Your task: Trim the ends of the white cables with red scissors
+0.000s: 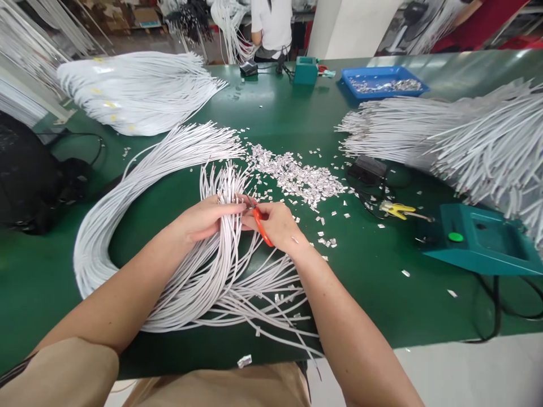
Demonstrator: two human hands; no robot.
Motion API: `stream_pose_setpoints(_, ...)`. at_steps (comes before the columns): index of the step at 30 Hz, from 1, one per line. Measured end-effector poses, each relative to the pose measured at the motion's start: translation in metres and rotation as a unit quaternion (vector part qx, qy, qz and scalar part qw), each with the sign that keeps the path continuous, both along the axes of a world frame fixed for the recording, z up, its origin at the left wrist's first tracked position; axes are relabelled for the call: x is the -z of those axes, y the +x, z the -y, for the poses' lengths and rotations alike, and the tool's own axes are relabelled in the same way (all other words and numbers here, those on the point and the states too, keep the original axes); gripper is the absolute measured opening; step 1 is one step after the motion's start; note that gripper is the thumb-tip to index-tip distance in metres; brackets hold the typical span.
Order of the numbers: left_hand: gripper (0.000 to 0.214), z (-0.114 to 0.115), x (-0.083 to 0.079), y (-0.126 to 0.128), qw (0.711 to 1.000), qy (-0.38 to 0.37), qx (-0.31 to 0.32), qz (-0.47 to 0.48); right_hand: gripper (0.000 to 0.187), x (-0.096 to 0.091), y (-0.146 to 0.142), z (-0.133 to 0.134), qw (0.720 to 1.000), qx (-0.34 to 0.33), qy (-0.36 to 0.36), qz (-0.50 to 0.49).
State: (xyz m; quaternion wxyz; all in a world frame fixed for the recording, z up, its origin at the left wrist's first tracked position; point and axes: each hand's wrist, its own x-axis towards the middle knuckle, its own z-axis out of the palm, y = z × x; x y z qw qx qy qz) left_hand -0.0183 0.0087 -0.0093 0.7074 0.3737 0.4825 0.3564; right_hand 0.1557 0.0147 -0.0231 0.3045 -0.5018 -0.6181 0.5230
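My left hand (pixel 206 219) lies over a fanned bundle of thin white cables (pixel 212 265) in the middle of the green table (pixel 369 282), with its fingers pinched on the cable ends. My right hand (pixel 276 225) sits just to the right of it, closed round small orange-handled scissors (pixel 261 225) whose blades point at those ends. Both hands nearly touch. A heap of small silvery-white cut bits (pixel 297 178) lies just beyond the hands.
More white cable bundles lie at the left (pixel 97 226), back left (pixel 136 90) and right (pixel 466 141). A teal box with a green button (pixel 479 240), yellow pliers (pixel 396 210) and a black device (pixel 367 168) sit on the right. A blue tray (pixel 384 82) and a seated person (pixel 271 25) are at the back.
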Motion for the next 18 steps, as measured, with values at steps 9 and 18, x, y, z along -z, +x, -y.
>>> stream_pose_setpoints(9, 0.014, 0.002, -0.006, -0.003, 1.0, -0.003, 0.001, 0.0, 0.013, 0.004, -0.01, 0.003, 0.998, 0.001, -0.047, -0.048)
stream_pose_setpoints(18, 0.025, 0.022, -0.006, -0.004, 0.985, -0.047, -0.166, -0.002, 0.017, -0.007, -0.009, 0.007, 0.988, 0.056, -0.074, -0.127)
